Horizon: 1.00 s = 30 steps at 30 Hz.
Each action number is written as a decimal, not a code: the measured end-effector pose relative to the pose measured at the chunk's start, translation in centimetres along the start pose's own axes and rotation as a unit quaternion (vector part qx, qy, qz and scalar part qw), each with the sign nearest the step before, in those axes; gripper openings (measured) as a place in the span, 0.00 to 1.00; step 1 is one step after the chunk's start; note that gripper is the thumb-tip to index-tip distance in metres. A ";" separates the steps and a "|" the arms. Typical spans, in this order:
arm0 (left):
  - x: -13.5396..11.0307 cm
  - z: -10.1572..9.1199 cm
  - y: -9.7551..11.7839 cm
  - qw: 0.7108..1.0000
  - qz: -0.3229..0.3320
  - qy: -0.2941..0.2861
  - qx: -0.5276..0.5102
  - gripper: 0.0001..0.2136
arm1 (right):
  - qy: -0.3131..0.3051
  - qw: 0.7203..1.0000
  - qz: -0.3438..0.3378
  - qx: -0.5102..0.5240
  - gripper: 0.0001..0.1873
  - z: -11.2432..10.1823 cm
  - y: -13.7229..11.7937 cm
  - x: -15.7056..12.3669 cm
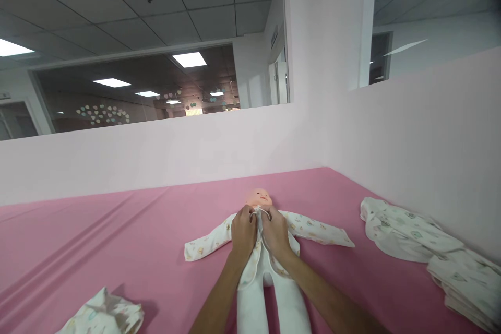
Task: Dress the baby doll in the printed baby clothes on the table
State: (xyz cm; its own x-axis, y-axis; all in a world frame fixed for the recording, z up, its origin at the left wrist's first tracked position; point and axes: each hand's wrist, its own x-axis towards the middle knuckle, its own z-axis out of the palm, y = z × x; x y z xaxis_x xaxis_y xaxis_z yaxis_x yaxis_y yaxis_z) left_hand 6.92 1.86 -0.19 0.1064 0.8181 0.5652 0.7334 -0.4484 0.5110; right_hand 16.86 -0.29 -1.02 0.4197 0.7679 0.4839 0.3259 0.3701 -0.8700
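Observation:
A baby doll (259, 198) lies on its back, head away from me, with white legs (251, 305) toward me. It wears a white baby jacket (318, 229) with a small print, sleeves spread to both sides and the front parted over the body. My left hand (244, 228) is closed on the left front edge near the neck. Opposite it, my right hand (275, 229) pinches the right edge at the same height. Thin white ties (258, 210) show between my fingers. My hands hide most of the doll's chest and neck.
A pink sheet (156, 250) covers the surface under the doll. Crumpled printed cloth (105, 313) lies at the lower left. More folded printed clothes (415, 229) lie along the right wall. White walls (219, 141) with windows rise behind and to the right.

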 end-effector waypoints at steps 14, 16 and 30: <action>0.0 0.2 -0.3 0.999 0.039 0.012 0.012 0.07 | -0.022 0.998 0.003 0.055 0.11 -0.1 0.0 0.2; 0.0 0.3 -0.3 0.999 0.036 0.014 0.008 0.07 | -0.022 0.998 0.002 0.054 0.11 -0.2 -0.1 0.1; 0.0 0.3 -0.3 0.999 0.024 0.011 -0.021 0.06 | -0.043 0.998 -0.044 0.010 0.13 -0.1 0.3 -0.1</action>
State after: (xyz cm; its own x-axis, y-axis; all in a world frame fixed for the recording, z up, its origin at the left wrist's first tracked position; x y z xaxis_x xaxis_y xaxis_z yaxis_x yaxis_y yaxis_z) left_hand 6.90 2.17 -0.56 0.1257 0.7873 0.6036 0.6983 -0.5024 0.5099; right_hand 17.05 -0.30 -1.35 0.3156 0.7737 0.5494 0.3404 0.4481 -0.8266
